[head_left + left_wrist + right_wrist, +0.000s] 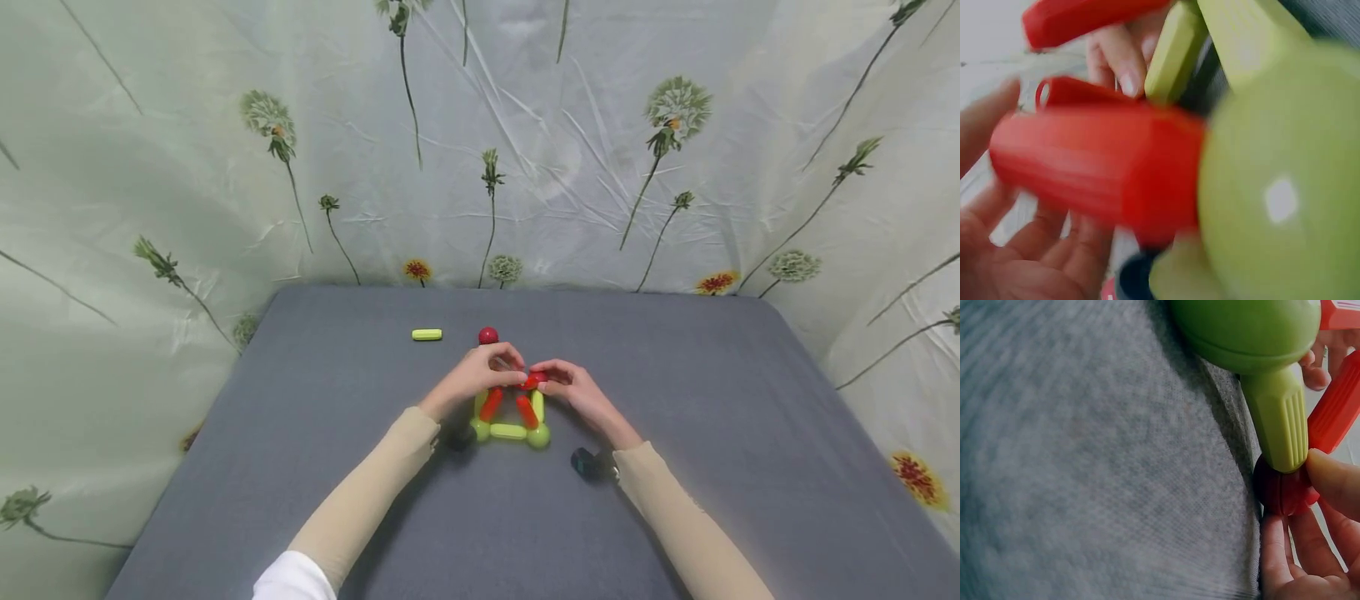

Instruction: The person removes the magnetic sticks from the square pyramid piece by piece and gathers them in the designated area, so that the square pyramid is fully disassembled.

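The ribbed near-right red rod points up, leaning left. Right fingers pinch a red ball; left fingers' hold is unclear.

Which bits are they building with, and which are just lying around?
Building: two green balls, joined yellow-green sticks, red sticks, the red ball the right hand holds, perhaps the far red ball.

Lying apart: one loose yellow-green stick, maybe a spare.
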Demonstrator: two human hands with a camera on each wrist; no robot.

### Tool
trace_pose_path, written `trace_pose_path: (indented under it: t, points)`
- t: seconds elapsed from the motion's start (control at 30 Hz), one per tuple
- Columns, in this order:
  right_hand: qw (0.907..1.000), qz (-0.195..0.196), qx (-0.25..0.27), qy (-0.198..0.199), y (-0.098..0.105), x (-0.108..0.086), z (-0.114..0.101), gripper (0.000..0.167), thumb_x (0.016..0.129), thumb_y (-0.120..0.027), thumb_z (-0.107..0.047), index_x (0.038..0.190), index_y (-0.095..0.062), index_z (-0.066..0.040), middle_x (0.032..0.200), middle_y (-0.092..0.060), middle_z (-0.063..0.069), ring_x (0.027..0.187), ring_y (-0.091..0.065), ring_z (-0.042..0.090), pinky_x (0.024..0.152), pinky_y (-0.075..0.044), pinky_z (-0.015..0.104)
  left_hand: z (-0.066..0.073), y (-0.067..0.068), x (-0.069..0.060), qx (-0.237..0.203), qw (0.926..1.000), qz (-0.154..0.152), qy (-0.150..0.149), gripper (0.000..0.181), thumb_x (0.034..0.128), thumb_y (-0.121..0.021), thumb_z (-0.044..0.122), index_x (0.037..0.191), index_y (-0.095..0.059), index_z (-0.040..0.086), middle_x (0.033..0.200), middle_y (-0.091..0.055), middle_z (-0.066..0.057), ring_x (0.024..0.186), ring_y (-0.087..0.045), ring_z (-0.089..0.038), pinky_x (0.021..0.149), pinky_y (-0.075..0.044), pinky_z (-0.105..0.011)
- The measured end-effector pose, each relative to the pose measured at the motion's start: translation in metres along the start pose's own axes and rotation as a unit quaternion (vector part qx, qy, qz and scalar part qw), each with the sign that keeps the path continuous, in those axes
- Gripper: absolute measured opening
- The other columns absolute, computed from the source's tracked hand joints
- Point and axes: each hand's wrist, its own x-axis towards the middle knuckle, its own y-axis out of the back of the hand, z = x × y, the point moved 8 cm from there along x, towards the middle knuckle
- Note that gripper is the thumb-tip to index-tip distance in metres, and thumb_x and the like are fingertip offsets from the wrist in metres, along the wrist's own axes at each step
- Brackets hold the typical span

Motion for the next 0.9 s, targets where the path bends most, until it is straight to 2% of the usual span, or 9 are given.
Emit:
trace_pose_path:
  t: [0.1, 0.2, 0.3, 0.4, 0.53, 0.6, 0.67, 0.77, 0.9]
  points:
    - [0.9999, -0.004, 0.013, 0.009, -0.001, 0.001, -0.001, 0.034, 0.091, -0.062, -0.004, 0.123, -0.056, 0.007, 0.118, -0.06, 0.017, 0.101, -0.058, 0.019, 0.088, -0.046, 0.025, 0.0, -0.01, 0.002, -0.015, 0.9997, -0.019, 0.01, 0.015, 0.0866, -0.071, 0.018, 0.096, -0.064, 0.007, 0.091, -0.063, -0.003, 0.078, -0.063, -0.022, 0.07, -0.052, -0.029]
    - [0.9998, -0.004, 0.014, 0.01, -0.002, 0.001, -0.002, 0.034, 0.091, -0.061, -0.003, 0.123, -0.056, 0.007, 0.118, -0.06, 0.017, 0.102, -0.058, 0.021, 0.088, -0.046, 0.025, -0.003, -0.006, 0.003, -0.023, 0.9996, -0.008, 0.014, 0.01, 0.0861, -0.067, 0.007, 0.095, -0.065, 0.003, 0.088, -0.062, -0.007, 0.075, -0.065, -0.022, 0.069, -0.054, -0.03]
    - [1.0, -0.001, 0.008, 0.002, -0.002, 0.0, -0.002, 0.033, 0.091, -0.061, -0.003, 0.123, -0.056, 0.006, 0.119, -0.059, 0.017, 0.103, -0.056, 0.025, 0.091, -0.046, 0.03, -0.005, 0.005, -0.001, -0.037, 0.9991, 0.018, 0.015, 0.011, 0.0849, -0.059, -0.002, 0.094, -0.066, -0.002, 0.087, -0.062, -0.01, 0.072, -0.065, -0.02, 0.069, -0.055, -0.03]
    - [1.0, 0.002, 0.005, -0.007, -0.002, -0.001, -0.001, 0.033, 0.091, -0.06, -0.003, 0.123, -0.057, 0.005, 0.119, -0.059, 0.017, 0.104, -0.056, 0.026, 0.092, -0.046, 0.032, -0.009, 0.017, -0.007, -0.056, 0.9975, 0.04, 0.017, 0.014, 0.0849, -0.055, -0.004, 0.095, -0.065, -0.002, 0.091, -0.063, -0.011, 0.075, -0.065, -0.02, 0.072, -0.054, -0.032]
    - [0.9999, 0.004, 0.004, -0.016, -0.002, -0.001, -0.001, 0.033, 0.091, -0.061, -0.004, 0.123, -0.058, 0.003, 0.121, -0.058, 0.016, 0.104, -0.056, 0.024, 0.091, -0.046, 0.031, -0.022, 0.039, -0.018, -0.081, 0.9935, 0.071, 0.035, 0.015, 0.0865, -0.057, -0.001, 0.1, -0.064, -0.001, 0.098, -0.064, -0.011, 0.083, -0.064, -0.022, 0.08, -0.051, -0.037]
    - [0.9998, 0.005, 0.002, -0.02, -0.002, -0.001, 0.0, 0.033, 0.092, -0.061, -0.004, 0.123, -0.058, 0.003, 0.122, -0.058, 0.016, 0.104, -0.055, 0.024, 0.091, -0.046, 0.031, -0.032, 0.057, -0.025, -0.08, 0.9903, 0.104, 0.046, 0.016, 0.0858, -0.059, -0.001, 0.101, -0.064, -0.002, 0.099, -0.064, -0.011, 0.084, -0.063, -0.021, 0.081, -0.05, -0.037]
    - [0.9997, 0.006, 0.001, -0.024, -0.001, -0.001, 0.001, 0.033, 0.092, -0.061, -0.005, 0.123, -0.058, 0.002, 0.123, -0.057, 0.016, 0.104, -0.055, 0.025, 0.091, -0.046, 0.031, -0.043, 0.077, -0.033, -0.077, 0.9842, 0.149, 0.057, 0.017, 0.0851, -0.061, -0.002, 0.102, -0.063, -0.005, 0.099, -0.064, -0.013, 0.083, -0.062, -0.018, 0.08, -0.05, -0.036]
    - [0.9996, 0.008, -0.001, -0.027, 0.0, 0.0, 0.003, 0.033, 0.092, -0.061, -0.005, 0.124, -0.057, 0.002, 0.123, -0.057, 0.017, 0.105, -0.054, 0.025, 0.092, -0.045, 0.032, -0.062, 0.108, -0.043, -0.056, 0.9694, 0.226, 0.079, 0.016, 0.083, -0.064, -0.005, 0.098, -0.064, -0.008, 0.095, -0.066, -0.016, 0.076, -0.062, -0.015, 0.074, -0.053, -0.032]
    - [0.9996, 0.008, 0.0, -0.027, 0.0, -0.001, 0.003, 0.033, 0.092, -0.061, -0.005, 0.124, -0.057, 0.003, 0.122, -0.057, 0.017, 0.104, -0.054, 0.025, 0.091, -0.046, 0.031, -0.079, 0.132, -0.052, -0.001, 0.9514, 0.285, 0.117, 0.015, 0.0807, -0.067, -0.005, 0.095, -0.065, -0.007, 0.092, -0.067, -0.017, 0.072, -0.061, -0.016, 0.067, -0.051, -0.028]
